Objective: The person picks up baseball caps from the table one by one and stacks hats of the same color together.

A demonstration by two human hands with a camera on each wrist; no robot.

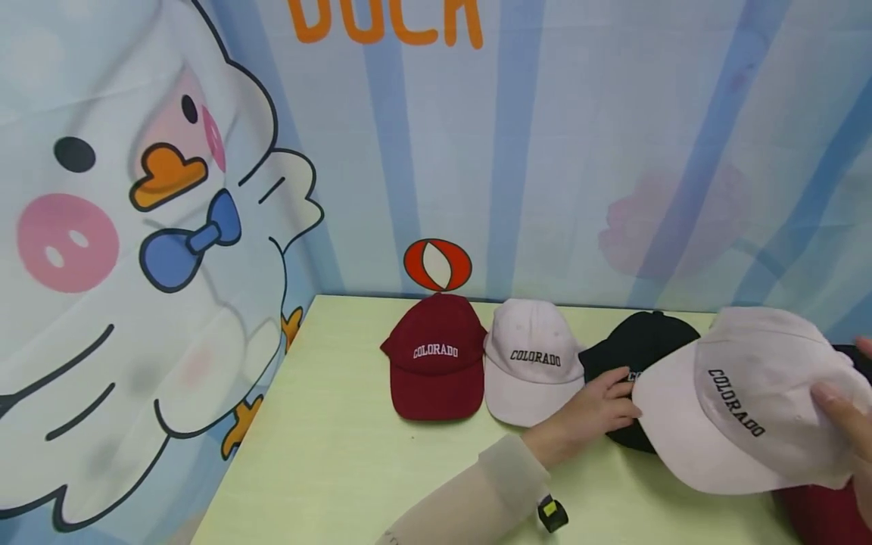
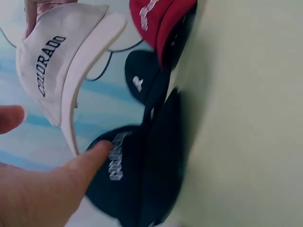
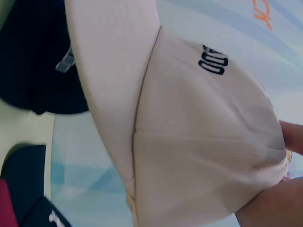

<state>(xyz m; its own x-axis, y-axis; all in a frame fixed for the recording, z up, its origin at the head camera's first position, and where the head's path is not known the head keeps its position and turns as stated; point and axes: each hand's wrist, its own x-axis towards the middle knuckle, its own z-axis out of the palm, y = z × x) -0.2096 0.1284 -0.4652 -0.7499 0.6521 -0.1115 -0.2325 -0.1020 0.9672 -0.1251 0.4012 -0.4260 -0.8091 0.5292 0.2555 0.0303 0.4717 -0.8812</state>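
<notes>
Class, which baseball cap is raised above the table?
The white baseball cap in the right grip: it is held aloft, while the other white cap rests on the table like the dark red cap and black cap beside it.

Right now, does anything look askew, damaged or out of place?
No damage shows. Only the white fabric cap with black COLORADO lettering held in the right hand looks askew: it's tilted above the pale yellow-green table, whereas the dark red fabric cap at the row's left end sits straight. The grip likely explains the tilt.
</notes>
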